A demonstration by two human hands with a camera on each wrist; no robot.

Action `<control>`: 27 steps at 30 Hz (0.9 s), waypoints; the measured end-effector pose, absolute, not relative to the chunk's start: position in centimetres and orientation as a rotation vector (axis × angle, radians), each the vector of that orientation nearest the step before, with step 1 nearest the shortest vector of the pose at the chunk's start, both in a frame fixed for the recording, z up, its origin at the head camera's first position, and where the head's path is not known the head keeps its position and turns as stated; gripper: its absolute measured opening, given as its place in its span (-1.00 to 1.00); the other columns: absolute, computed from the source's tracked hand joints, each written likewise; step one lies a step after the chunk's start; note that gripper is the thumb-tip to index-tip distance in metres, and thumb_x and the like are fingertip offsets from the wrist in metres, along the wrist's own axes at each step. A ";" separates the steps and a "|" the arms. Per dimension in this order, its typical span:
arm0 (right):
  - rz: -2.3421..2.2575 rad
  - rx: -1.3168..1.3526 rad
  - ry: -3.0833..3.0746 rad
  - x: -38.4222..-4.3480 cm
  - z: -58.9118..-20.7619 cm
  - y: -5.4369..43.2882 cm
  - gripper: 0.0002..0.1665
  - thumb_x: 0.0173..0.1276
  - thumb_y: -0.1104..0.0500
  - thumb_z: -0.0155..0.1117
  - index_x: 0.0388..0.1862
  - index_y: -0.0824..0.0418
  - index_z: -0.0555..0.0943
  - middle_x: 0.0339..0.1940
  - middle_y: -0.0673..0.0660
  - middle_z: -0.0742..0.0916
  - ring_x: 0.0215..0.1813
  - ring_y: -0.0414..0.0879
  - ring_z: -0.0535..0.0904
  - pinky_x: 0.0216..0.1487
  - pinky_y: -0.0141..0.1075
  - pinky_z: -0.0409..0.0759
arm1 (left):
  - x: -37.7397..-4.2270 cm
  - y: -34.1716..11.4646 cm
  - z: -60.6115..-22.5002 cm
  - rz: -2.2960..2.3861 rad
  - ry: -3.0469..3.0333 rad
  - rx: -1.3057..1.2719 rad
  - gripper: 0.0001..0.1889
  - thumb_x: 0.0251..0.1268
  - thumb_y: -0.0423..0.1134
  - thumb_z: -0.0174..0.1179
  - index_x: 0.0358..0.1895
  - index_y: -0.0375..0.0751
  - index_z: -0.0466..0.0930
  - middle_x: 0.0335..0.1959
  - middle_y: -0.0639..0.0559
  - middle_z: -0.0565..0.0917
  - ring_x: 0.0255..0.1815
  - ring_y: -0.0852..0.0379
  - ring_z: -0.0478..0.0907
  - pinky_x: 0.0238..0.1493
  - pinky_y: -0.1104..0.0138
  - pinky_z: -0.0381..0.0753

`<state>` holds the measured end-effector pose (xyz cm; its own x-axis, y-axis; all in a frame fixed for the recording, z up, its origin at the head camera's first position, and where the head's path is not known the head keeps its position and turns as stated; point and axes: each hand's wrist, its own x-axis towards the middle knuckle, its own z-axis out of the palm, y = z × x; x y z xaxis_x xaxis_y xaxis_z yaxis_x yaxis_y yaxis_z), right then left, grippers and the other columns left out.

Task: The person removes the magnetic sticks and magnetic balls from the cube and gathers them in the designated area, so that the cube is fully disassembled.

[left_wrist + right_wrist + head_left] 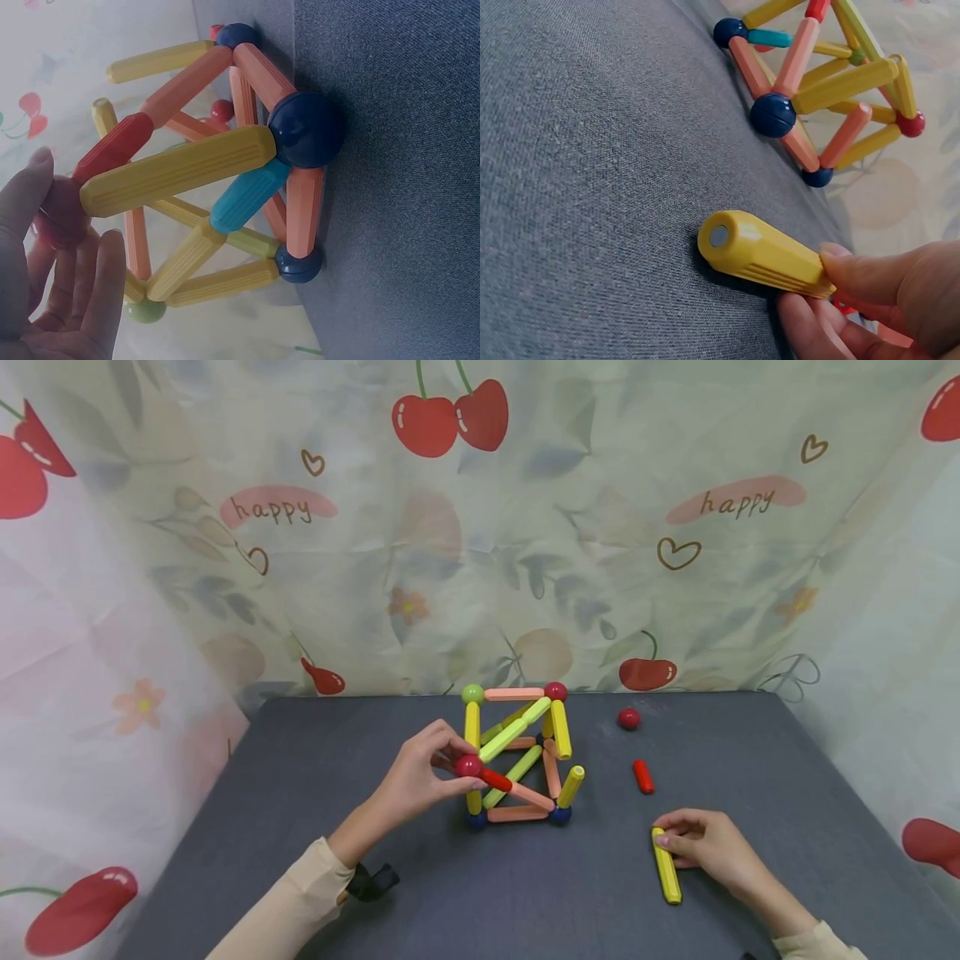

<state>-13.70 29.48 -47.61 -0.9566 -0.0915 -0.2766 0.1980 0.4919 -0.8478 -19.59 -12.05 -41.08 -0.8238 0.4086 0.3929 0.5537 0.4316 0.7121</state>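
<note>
My left hand (pixel 422 770) pinches a dark red magnetic ball (pixel 469 766) between thumb and fingers at the near upper corner of a frame of magnetic sticks and balls. From that ball a red stick (pixel 114 153) meets a salmon one on a slant, and a yellow stick (pixel 180 169) runs to a dark blue ball (pixel 306 130). A loose yellow stick (pixel 667 870) is pinched by its far end in my right hand (pixel 708 850), low over the table. In the right wrist view, the stick's near end (pixel 718 235) shows a round metal disc.
On the dark grey table (pixel 315 760), a loose red ball (pixel 629 718) and a short red stick (pixel 642 777) lie right of the frame. One yellow stick (pixel 572 785) leans up from the frame's near right blue ball (pixel 560 814). Patterned cloth (pixel 525 568) hangs behind.
</note>
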 end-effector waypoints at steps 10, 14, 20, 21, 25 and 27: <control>-1.350 0.157 2.524 -13.7 -47.5 29.1 -0.58 0.24 0.14 0.46 0.00 0.37 0.68 -0.36 0.07 0.75 -0.37 -0.18 0.66 -0.36 -0.29 0.73 | -19.5 -12.1 -41.1 -1.353 -2.499 -0.869 -0.66 -0.02 -0.13 0.55 -0.17 -0.04 0.65 -0.23 0.11 0.54 -0.24 0.26 0.59 -0.23 0.15 0.76; -1.335 0.145 2.520 -13.8 -47.3 29.1 -0.57 0.24 0.13 0.45 0.01 0.37 0.68 -0.38 0.06 0.75 -0.37 -0.18 0.66 -0.35 -0.29 0.72 | -19.6 -12.2 -41.1 -1.348 -2.493 -0.869 -0.66 -0.02 -0.14 0.55 -0.17 -0.04 0.64 -0.23 0.11 0.54 -0.24 0.26 0.59 -0.24 0.19 0.76; -1.315 0.121 2.491 -13.9 -47.1 29.5 -0.55 0.26 0.11 0.44 0.04 0.36 0.67 -0.36 0.05 0.77 -0.32 -0.16 0.68 -0.33 -0.26 0.73 | -19.6 -12.1 -41.1 -1.360 -2.500 -0.872 -0.65 -0.03 -0.13 0.55 -0.16 -0.04 0.64 -0.22 0.09 0.55 -0.24 0.23 0.60 -0.23 0.20 0.76; -1.305 0.121 2.489 -14.0 -47.1 29.5 -0.54 0.26 0.10 0.44 0.04 0.36 0.67 -0.36 0.05 0.77 -0.31 -0.16 0.68 -0.32 -0.26 0.73 | -19.6 -12.1 -41.1 -1.365 -2.502 -0.870 -0.65 -0.03 -0.13 0.55 -0.16 -0.04 0.64 -0.22 0.09 0.55 -0.24 0.23 0.60 -0.23 0.19 0.76; -1.253 0.116 2.514 -14.2 -46.4 29.6 -0.54 0.27 0.07 0.43 0.04 0.34 0.67 -0.37 0.06 0.76 -0.32 -0.13 0.67 -0.33 -0.27 0.73 | -19.6 -12.1 -41.0 -1.368 -2.506 -0.866 -0.65 -0.02 -0.12 0.55 -0.17 -0.05 0.64 -0.22 0.09 0.54 -0.24 0.23 0.60 -0.22 0.17 0.76; -1.221 0.096 2.567 -14.4 -45.8 29.5 -0.55 0.26 0.06 0.44 0.03 0.32 0.67 -0.39 0.07 0.75 -0.38 -0.11 0.67 -0.36 -0.27 0.72 | -19.6 -12.1 -41.0 -1.366 -2.509 -0.862 -0.66 -0.02 -0.12 0.54 -0.18 -0.04 0.64 -0.22 0.10 0.54 -0.24 0.24 0.59 -0.22 0.19 0.76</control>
<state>-14.43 29.49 -45.79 -0.9540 -0.0664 -0.2924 0.1850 0.6371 -0.7482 -19.58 -12.14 -41.01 -0.8219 0.4109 0.3946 0.5544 0.4177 0.7198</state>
